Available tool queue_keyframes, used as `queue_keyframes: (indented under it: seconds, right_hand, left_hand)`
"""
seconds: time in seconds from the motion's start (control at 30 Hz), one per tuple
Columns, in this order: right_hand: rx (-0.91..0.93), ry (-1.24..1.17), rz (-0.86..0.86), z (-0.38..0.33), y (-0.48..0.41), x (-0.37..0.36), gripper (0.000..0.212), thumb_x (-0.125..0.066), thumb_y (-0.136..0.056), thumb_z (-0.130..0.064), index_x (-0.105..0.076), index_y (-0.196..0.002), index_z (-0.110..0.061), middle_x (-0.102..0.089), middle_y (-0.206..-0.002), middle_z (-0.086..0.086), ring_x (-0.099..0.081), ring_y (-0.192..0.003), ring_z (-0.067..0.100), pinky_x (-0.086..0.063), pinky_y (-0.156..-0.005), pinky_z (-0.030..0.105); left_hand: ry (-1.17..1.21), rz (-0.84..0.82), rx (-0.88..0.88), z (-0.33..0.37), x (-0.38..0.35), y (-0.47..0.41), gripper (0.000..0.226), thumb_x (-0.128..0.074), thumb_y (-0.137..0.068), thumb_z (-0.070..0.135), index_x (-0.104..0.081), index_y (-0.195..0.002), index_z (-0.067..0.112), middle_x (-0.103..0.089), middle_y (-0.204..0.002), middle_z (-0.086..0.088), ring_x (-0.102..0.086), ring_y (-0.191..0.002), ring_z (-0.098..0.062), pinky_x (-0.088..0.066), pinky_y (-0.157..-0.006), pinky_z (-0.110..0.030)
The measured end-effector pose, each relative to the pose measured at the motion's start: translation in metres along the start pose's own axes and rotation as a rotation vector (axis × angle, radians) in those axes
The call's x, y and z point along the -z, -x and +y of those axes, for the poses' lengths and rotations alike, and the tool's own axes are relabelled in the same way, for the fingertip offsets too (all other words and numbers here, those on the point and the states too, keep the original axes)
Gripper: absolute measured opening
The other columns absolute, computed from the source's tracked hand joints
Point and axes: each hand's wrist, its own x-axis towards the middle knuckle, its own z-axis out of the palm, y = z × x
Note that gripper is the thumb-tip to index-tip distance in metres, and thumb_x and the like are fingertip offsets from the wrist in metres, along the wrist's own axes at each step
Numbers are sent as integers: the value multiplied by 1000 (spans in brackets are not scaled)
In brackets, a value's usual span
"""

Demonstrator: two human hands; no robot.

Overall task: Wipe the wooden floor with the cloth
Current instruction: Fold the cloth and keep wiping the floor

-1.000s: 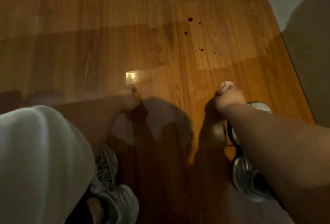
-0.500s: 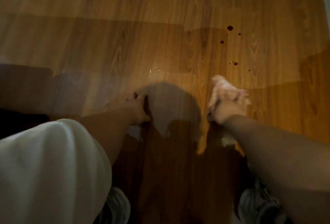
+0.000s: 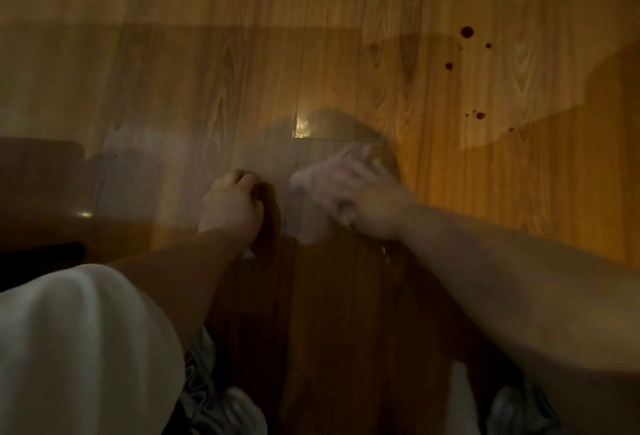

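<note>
The wooden floor (image 3: 346, 71) fills the view, its planks running away from the person. Dark red spots (image 3: 467, 32), scattered on the boards at the far right, are taken as the landmark. A white-clad knee (image 3: 76, 348) is seen well to the left of the spots and much nearer the person. Two pale shoes (image 3: 232, 410) are partly shown at the near edge, far from the spots.

The left hand (image 3: 232, 204) is set on the floor well to the left of the spots and nearer the person. Its fingers are curled under into a fist, and nothing is seen held in it. The right hand (image 3: 363, 202) is placed between that fist and the spots, clearly apart from both, and is heavily smeared by blur. It is laid on top of the cloth (image 3: 306, 192). Whether its fingers are clamped round the fabric or spread flat on it cannot be told.

The cloth is pale and is pressed against the boards under the right hand, showing past the fingers on the side away from the spots. Its outline is blurred. Its long axis appears to run near to far, the far end leaning towards the spots. No spot is touched by it.
</note>
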Motion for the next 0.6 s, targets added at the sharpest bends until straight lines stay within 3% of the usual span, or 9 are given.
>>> queue_keyframes:
  seconds: [0.07,0.13,0.17,0.2,0.27,0.37,0.43,0.53,0.6]
  right_hand:
    - [-422,-145,141,44,5,9,71,-60,-85,-36,-24,-147,-39,-21,-157,-3,-16,-145,31,-16,-116,48]
    - [-852,-371,162,69,8,23,72,-49,-93,-34,-8,-153,-31,-5,-161,4,-4,-146,35,-8,-116,49]
    - [-959,-360,133,66,2,26,69,-41,-97,-31,0,-154,-26,4,-161,6,4,-146,37,-4,-116,52]
    - [-969,-295,94,52,-5,26,66,-35,-99,-26,2,-153,-19,7,-160,11,7,-145,39,-1,-115,55]
    - [-730,-249,82,3,-17,18,62,-35,-98,-15,-7,-152,-8,-2,-159,19,-2,-145,40,-9,-116,56]
    - [-158,-220,11,-73,-22,0,71,-48,-93,-23,-10,-153,-26,1,-161,0,3,-147,30,-2,-118,50]
    - [28,-106,-161,-91,-21,4,74,-46,-93,-29,-1,-151,-38,10,-160,-11,11,-146,25,5,-115,53]
    - [-109,-8,-67,-48,-11,17,73,-51,-90,-35,-11,-150,-43,-4,-160,-13,-1,-147,19,5,-113,49]
    - [-383,-157,47,-7,-1,38,58,-52,-91,-35,-32,-146,-32,-33,-152,1,-26,-141,22,-16,-114,45]
  left_hand:
    - [10,11,12,-3,-3,3,34,-52,-87,17,-60,-120,16,-53,-126,-7,-49,-112,-30,-44,-92,-44]
    - [14,29,-3,-2,-6,6,35,-52,-87,16,-60,-122,17,-52,-129,-6,-48,-113,-30,-42,-93,-42]
    - [7,37,-15,-2,-6,7,36,-52,-87,15,-60,-122,17,-52,-130,-5,-48,-114,-30,-40,-95,-41]
    - [-1,37,-17,-2,-5,7,37,-51,-87,14,-59,-123,18,-53,-131,-5,-47,-114,-30,-38,-96,-41]
    - [21,21,22,-1,-2,9,38,-49,-88,13,-58,-124,19,-53,-131,-4,-45,-116,-29,-36,-98,-41]
    - [88,-17,74,0,3,10,35,-49,-87,10,-59,-120,17,-54,-127,-7,-45,-116,-29,-36,-96,-38]
    - [126,-36,134,-5,8,11,33,-49,-86,10,-62,-115,16,-55,-125,-9,-48,-115,-31,-39,-97,-38]
    - [158,-43,202,-12,16,16,31,-46,-88,9,-62,-113,17,-55,-123,-10,-50,-112,-33,-42,-97,-41]
    - [198,-16,242,-14,24,23,28,-44,-89,8,-62,-109,17,-55,-119,-11,-52,-107,-35,-44,-94,-42]
